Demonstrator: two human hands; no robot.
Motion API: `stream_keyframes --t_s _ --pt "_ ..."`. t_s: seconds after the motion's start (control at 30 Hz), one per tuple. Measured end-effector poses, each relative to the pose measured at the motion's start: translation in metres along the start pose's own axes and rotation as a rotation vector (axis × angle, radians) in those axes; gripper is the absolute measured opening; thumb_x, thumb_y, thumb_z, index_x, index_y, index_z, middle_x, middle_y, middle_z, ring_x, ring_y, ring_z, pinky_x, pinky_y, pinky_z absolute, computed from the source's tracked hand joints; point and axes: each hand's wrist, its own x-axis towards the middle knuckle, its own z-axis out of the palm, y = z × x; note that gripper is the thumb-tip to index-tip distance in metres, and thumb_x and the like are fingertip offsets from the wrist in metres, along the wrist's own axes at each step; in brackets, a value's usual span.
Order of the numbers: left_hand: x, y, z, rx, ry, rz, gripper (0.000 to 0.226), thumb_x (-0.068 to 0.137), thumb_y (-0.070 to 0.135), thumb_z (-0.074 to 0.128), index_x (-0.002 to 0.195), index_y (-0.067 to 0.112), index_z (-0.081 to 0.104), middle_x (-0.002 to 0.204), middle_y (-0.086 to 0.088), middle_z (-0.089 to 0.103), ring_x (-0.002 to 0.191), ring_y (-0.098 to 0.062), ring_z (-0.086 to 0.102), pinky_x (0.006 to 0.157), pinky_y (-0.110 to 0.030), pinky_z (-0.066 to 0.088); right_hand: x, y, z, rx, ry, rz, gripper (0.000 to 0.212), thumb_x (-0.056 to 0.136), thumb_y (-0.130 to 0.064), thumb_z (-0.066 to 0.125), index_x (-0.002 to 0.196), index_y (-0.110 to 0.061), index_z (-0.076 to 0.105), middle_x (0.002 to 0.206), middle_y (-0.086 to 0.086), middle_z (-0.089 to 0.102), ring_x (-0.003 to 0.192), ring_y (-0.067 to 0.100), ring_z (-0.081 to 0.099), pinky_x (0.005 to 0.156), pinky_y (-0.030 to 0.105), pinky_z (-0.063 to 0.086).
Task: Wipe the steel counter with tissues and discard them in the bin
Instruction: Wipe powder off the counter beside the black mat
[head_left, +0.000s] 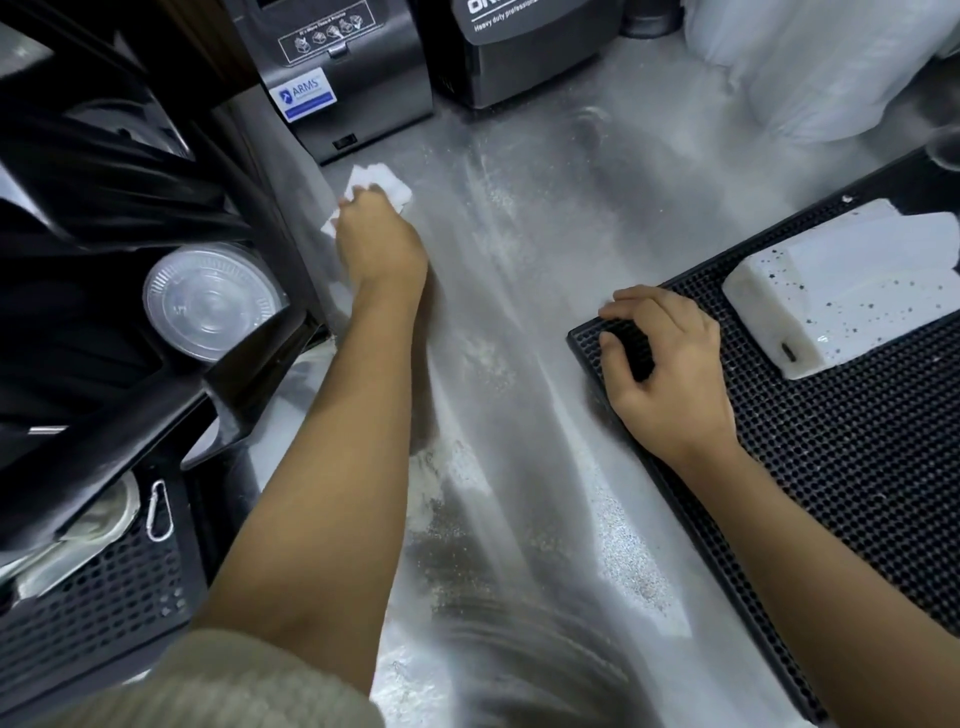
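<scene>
Head view: left hand (379, 244) clutches crumpled tissue (382, 184) down on steel counter (524, 270) upper left of centre, powdery residue trailing from it toward frame bottom, so next stroke likely pulls back; right hand (670, 364) curled on black mat (841, 483) corner, grip unclear

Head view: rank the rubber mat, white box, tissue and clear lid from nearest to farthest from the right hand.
1. rubber mat, under the right hand, which grips its corner.
2. white box, just right, on the mat.
3. tissue, across the counter, in the left hand.
4. clear lid, farthest left, past the counter.
</scene>
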Motion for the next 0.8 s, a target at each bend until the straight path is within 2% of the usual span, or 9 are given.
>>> stream_keyframes --t_s 0.17,0.27,0.37,0.43,0.5,0.6,0.67,0.8 --pt "0.007 0.027 0.008 -0.044 -0.068 0.121 0.044 0.086 -0.011 0.039 0.123 0.007 0.056 0.12 -0.016 0.059 0.109 -0.029 0.057 0.088 -0.033 0.047 0.0 -0.001 0.0 0.0 0.002 -0.001 0.026 0.087 -0.024 0.054 0.108 -0.016 0.067 0.118 -0.003 0.061 0.115 0.016 0.052 0.106 0.019 0.019" --pt "-0.007 0.033 0.012 -0.13 -0.103 0.252 0.047 0.089 -0.008 0.041 0.126 0.014 0.06 0.118 -0.014 0.064 0.104 -0.028 0.06 0.09 -0.033 0.049 -0.001 -0.001 0.0 0.004 -0.004 0.002 0.025 0.087 -0.025 0.054 0.107 -0.017 0.067 0.118 -0.003 0.062 0.116 0.016 0.052 0.107 0.024 0.022" --pt "-0.047 0.024 0.011 -0.232 -0.125 0.457 0.042 0.088 -0.003 0.048 0.119 0.019 0.067 0.118 -0.009 0.067 0.102 -0.025 0.063 0.088 -0.022 0.043 0.0 -0.001 -0.001 0.009 0.001 0.004 0.024 0.087 -0.024 0.054 0.106 -0.016 0.067 0.117 -0.002 0.062 0.116 0.017 0.052 0.106 0.026 0.023" --pt "-0.068 0.01 0.002 -0.323 -0.127 0.496 0.04 0.085 -0.004 0.049 0.112 0.016 0.07 0.116 -0.007 0.068 0.103 -0.022 0.064 0.09 -0.018 0.042 0.0 -0.001 -0.001 0.01 0.0 -0.001 0.024 0.087 -0.023 0.054 0.106 -0.016 0.067 0.117 -0.002 0.062 0.115 0.017 0.052 0.106 0.027 0.024" --pt "-0.066 -0.005 -0.011 -0.382 -0.014 0.374 0.039 0.084 -0.006 0.049 0.109 0.013 0.071 0.115 -0.007 0.069 0.102 -0.02 0.065 0.092 -0.018 0.044 0.0 -0.001 -0.001 0.008 0.0 -0.001 0.024 0.087 -0.023 0.054 0.106 -0.017 0.067 0.117 -0.002 0.062 0.116 0.018 0.053 0.106 0.028 0.025" --pt "-0.033 -0.026 -0.022 -0.358 0.181 0.081 0.041 0.085 -0.004 0.045 0.109 0.016 0.071 0.113 -0.011 0.068 0.103 -0.025 0.063 0.093 -0.02 0.042 -0.001 0.0 0.0 0.006 -0.006 0.0 0.023 0.087 -0.023 0.055 0.105 -0.018 0.067 0.117 -0.003 0.062 0.116 0.018 0.053 0.107 0.03 0.026" --pt "-0.011 -0.03 -0.022 -0.353 0.221 -0.035 0.04 0.087 -0.002 0.044 0.11 0.016 0.071 0.112 -0.014 0.067 0.102 -0.028 0.063 0.092 -0.024 0.044 0.0 -0.001 0.0 0.01 -0.004 -0.001 0.021 0.087 -0.023 0.055 0.104 -0.018 0.068 0.117 -0.003 0.062 0.115 0.018 0.053 0.107 0.029 0.025" --pt "0.018 -0.021 -0.013 -0.322 0.213 -0.146 0.038 0.088 -0.005 0.042 0.107 0.013 0.07 0.112 -0.015 0.065 0.1 -0.028 0.063 0.085 -0.03 0.049 0.0 0.0 0.0 0.016 0.004 -0.007 0.021 0.087 -0.024 0.055 0.102 -0.017 0.068 0.117 -0.003 0.062 0.115 0.019 0.054 0.107 0.031 0.027"
